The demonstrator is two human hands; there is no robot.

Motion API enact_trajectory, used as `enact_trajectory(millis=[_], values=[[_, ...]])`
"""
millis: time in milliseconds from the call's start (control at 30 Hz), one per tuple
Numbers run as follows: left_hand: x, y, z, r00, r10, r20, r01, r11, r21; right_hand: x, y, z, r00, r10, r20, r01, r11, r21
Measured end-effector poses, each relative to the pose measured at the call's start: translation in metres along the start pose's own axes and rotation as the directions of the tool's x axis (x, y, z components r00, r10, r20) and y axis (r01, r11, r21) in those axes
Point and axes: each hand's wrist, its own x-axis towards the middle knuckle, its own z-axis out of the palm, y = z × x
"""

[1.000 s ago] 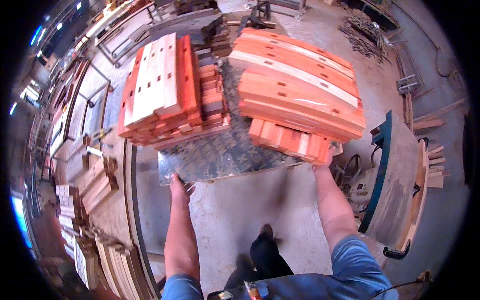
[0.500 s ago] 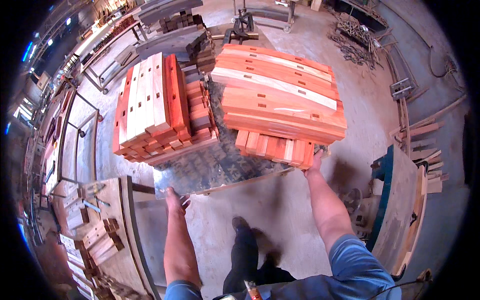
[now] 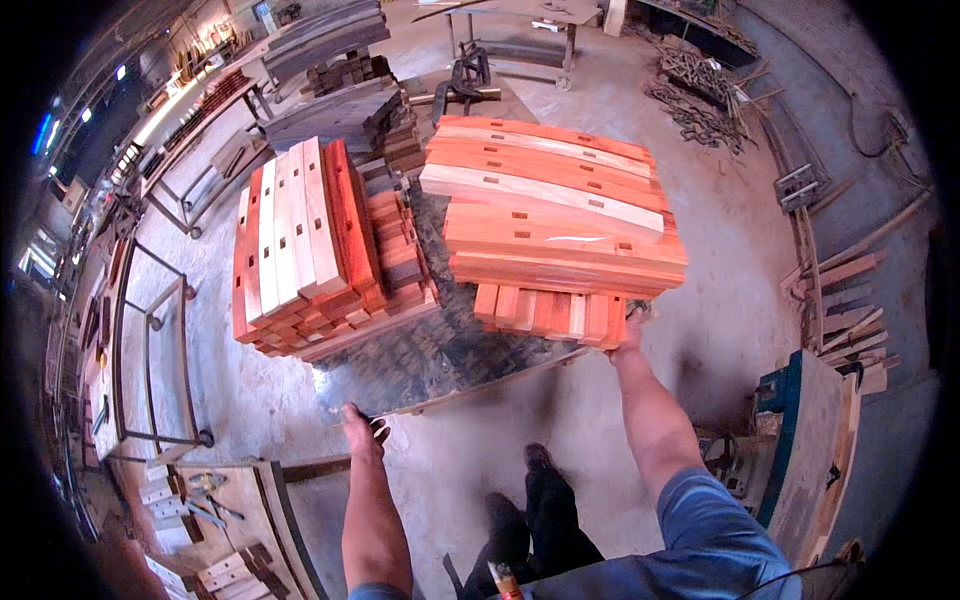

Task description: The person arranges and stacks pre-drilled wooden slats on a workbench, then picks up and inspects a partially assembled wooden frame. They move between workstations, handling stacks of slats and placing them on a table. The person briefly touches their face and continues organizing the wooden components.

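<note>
A shiny, dark metal-topped table (image 3: 430, 375) stands in front of me, carrying stacked wood. My left hand (image 3: 364, 432) grips its near left corner, thumb at the top and fingers curled by the edge. At the near right corner, my right hand (image 3: 627, 337) is closed on the edge, its fingers partly hidden beside the wood. A left stack of pale and reddish slotted boards (image 3: 290, 235) rests next to shorter blocks (image 3: 402, 240). The right stack of orange-red slotted boards (image 3: 560, 235) lies across a lower row of short pieces (image 3: 550, 314).
A workbench (image 3: 245, 500) with pliers and wooden pieces is at lower left. A wheeled metal rack (image 3: 150, 340) stands beyond it. To the right is a green-sided machine (image 3: 785, 440). Dark timber stacks (image 3: 335, 115) and a black clamp (image 3: 468, 75) lie ahead.
The side bench and machine have slid lower in view as I step forward with the loaded table. My feet have shifted. Both hands stay at the table's corners.
</note>
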Motion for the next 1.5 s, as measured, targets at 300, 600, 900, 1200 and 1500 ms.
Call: enact_trajectory(millis=[300,600,900,1200,1500], values=[[0.024,-0.018,-0.005,0.999,0.038,0.018,-0.038,0.999,-0.018,0.005,0.007,-0.008,0.996,-0.056,-0.076,0.05,0.996,-0.076],[0.035,-0.036,-0.049,0.997,0.071,0.032,-0.071,0.997,-0.008,-0.019,0.03,-0.02,0.951,-0.026,0.307,0.004,0.997,0.073],[-0.009,-0.119,-0.059,0.993,0.026,-0.117,-0.016,0.996,0.092,0.056,0.06,-0.038,0.98,0.195,0.021,-0.183,0.948,-0.261],[-0.342,-0.517,-0.367,0.976,-0.143,-0.162,0.214,0.524,0.824,0.007,0.077,-0.119,0.909,0.359,-0.214,-0.412,0.854,-0.317],[-0.519,-0.533,-0.504,0.466,-0.587,-0.662,0.393,0.808,-0.439,-0.282,0.276,-0.153,0.798,0.594,-0.101,-0.34,0.306,-0.889]])
